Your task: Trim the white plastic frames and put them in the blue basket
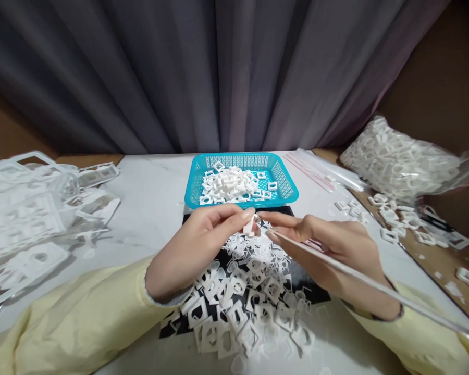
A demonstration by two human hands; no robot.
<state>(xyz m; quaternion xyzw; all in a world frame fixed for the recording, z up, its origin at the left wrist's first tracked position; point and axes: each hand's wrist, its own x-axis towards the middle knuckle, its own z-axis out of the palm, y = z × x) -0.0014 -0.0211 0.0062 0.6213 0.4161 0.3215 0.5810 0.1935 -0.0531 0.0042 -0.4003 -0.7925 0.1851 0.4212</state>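
Observation:
My left hand point(203, 234) is closed, pinching a small white plastic piece point(250, 226) between thumb and fingers above the pile. Just to its right, my right hand point(332, 245) is closed around a long thin white rod point(359, 272), whose far end runs back past my forearm to the lower right. The rod's tip is close to the piece, but I cannot tell whether they touch. Below both hands, many white plastic frames point(234, 312) with cut-out centres and thin white scraps point(258, 250) lie heaped on a black mat point(316, 291).
Behind my hands stands a turquoise basket point(287, 190) holding small white frames. Large white plastic sheets point(27, 224) are stacked on the left. At the right are a clear bag point(406, 159) full of white pieces, loose frames point(402, 221) and flat zip bags point(328, 169). A grey curtain point(234, 73) hangs behind.

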